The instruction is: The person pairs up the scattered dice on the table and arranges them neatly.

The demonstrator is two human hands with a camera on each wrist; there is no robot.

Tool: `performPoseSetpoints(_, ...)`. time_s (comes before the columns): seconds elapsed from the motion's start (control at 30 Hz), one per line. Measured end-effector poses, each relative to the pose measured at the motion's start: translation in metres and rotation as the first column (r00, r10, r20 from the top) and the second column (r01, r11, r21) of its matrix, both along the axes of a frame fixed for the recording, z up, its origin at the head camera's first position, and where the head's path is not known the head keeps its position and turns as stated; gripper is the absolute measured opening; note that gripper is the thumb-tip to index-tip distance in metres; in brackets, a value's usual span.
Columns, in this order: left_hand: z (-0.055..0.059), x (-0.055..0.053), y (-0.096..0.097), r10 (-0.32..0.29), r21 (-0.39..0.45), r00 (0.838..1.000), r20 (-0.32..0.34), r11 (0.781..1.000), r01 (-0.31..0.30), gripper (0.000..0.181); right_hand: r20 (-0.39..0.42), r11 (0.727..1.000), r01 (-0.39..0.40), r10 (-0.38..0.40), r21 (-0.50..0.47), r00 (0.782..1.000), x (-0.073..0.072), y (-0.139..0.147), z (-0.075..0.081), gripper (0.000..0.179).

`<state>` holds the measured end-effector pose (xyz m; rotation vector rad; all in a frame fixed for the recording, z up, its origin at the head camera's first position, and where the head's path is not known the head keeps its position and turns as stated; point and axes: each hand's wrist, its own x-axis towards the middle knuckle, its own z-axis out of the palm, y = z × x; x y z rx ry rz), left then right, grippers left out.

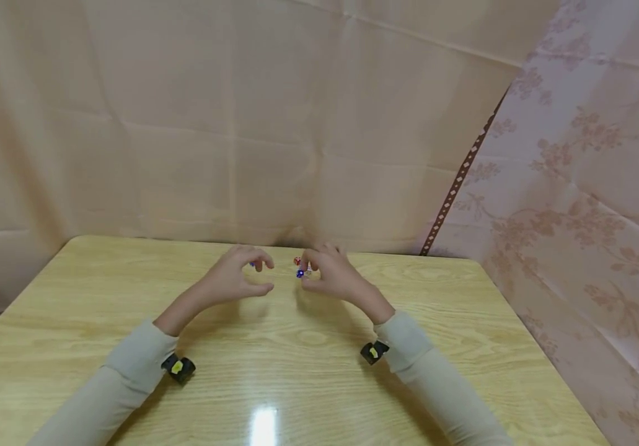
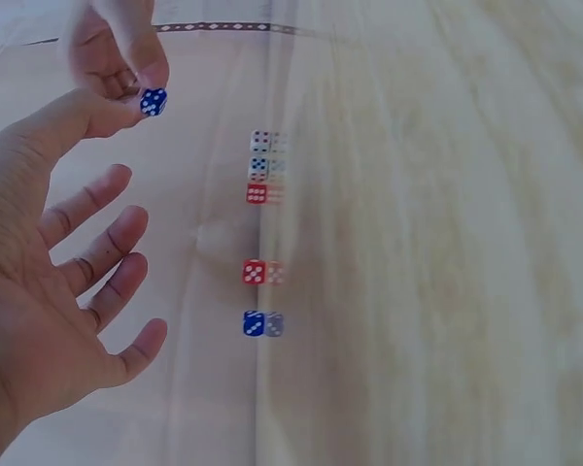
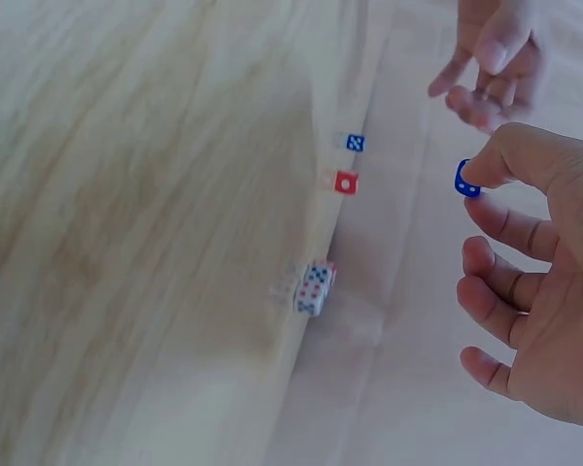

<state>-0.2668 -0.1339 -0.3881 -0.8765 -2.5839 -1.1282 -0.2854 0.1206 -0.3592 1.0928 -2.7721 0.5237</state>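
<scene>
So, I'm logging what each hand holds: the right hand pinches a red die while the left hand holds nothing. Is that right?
Not quite: the right hand pinches a blue die, not a red one, as the right wrist view shows. The left hand does hold nothing.

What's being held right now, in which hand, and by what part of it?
A blue die, in the right hand, pinched by its sides between thumb and forefinger; exact faces gripped can't be told. Left hand holds nothing.
</scene>
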Motion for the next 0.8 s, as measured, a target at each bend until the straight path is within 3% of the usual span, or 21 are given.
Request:
performPoseSetpoints(0.17, -0.006, -0.001, 0.001, -0.046, 0.051, 0.996, 0.072, 0.998, 0.042, 0.022, 0.025, 0.999, -0.024, 0.024, 0.024, 0.999, 0.003, -0.011, -0.001, 0.016)
performPoseSetpoints(0.47, -0.004, -0.001, 0.000, -0.012, 0.004, 0.986, 0.166, 1.000, 0.011, 0.021, 0.068, 0.996, -0.057, 0.052, 0.072, 0.996, 0.005, -0.028, -0.005, 0.015)
performPoseSetpoints(0.8, -0.010, -0.003, -0.004, -0.100, 0.006, 0.932, 0.349, 0.994, 0.105, 0.017, 0.132, 0.989, -0.055, 0.036, 0.140, 0.991, 0.005, -0.037, -0.013, 0.012)
